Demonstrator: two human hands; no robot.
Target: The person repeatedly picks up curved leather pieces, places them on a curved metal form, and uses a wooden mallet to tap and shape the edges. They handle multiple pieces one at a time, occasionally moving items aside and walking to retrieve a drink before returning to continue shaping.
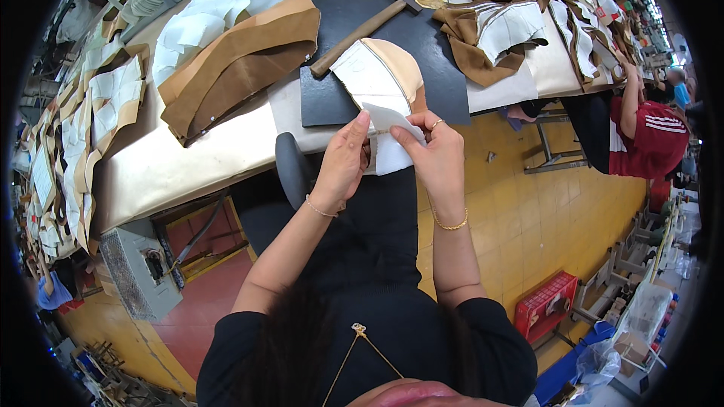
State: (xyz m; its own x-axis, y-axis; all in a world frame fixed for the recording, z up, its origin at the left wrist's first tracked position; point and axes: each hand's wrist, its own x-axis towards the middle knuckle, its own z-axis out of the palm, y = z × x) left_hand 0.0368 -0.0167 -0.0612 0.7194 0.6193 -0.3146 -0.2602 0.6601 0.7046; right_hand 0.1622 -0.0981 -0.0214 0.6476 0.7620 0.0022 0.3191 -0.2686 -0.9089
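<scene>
Both hands are together at the table's front edge, gripping a white-backed panel with tan and brown leather along its right side. The panel's far end reaches over a black board. My left hand is closed on its near left edge, thumb up. My right hand pinches a folded white flap between thumb and fingers; the fingertips underneath are hidden. Just beyond the panel a hammer with a wooden handle lies slanting across the board.
To the left lie stacked brown leather pieces and white-backed pieces. Another brown and white pile is at right. A black rounded chair part stands by the table edge. A person in a red shirt works far right, near a red crate.
</scene>
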